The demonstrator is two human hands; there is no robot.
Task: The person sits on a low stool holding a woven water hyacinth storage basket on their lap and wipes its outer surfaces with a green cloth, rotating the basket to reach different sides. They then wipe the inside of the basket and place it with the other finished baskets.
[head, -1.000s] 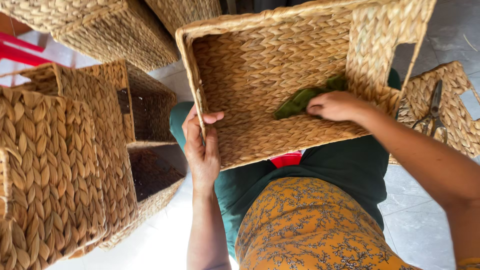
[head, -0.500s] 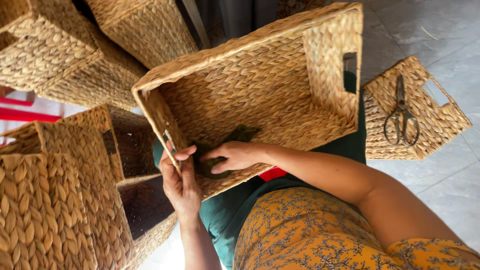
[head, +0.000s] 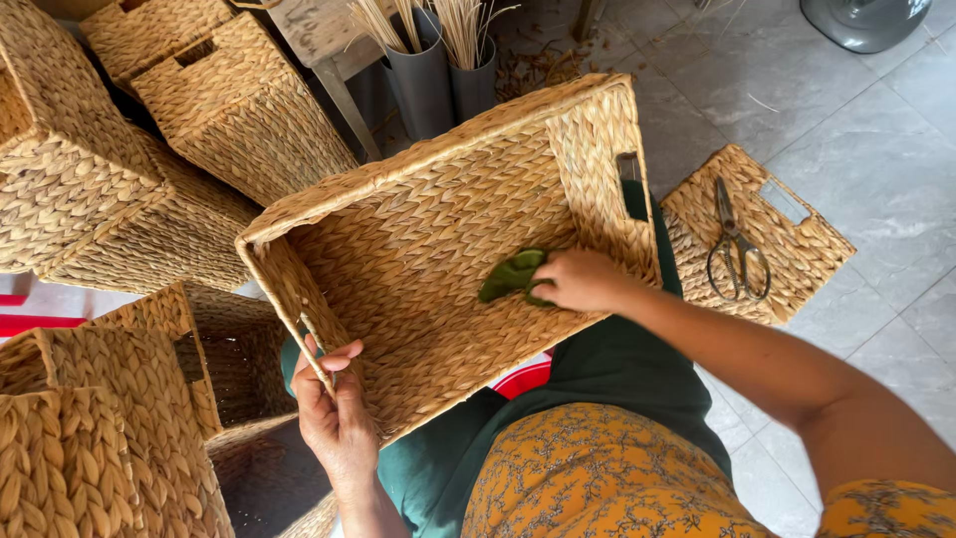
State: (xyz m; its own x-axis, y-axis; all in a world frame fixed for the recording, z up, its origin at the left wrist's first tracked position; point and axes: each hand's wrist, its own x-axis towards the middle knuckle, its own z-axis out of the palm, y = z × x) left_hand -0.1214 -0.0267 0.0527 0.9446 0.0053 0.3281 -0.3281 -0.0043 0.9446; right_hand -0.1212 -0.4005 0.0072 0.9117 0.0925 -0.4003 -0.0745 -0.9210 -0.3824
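A large rectangular woven basket lies tilted on my lap with its opening facing me. My left hand grips its near left rim, fingers curled over the edge. Inside the basket, my right hand presses a crumpled green cloth against the woven bottom, close to the right wall with the handle slot.
An upturned woven basket on the grey tile floor at right carries a pair of scissors. More woven baskets are stacked at left and behind. Grey tubes holding dry stalks stand beyond the big basket.
My right hand with the green cloth has slid from the basket's left part to its right side. The basket has turned, and my view has shifted.
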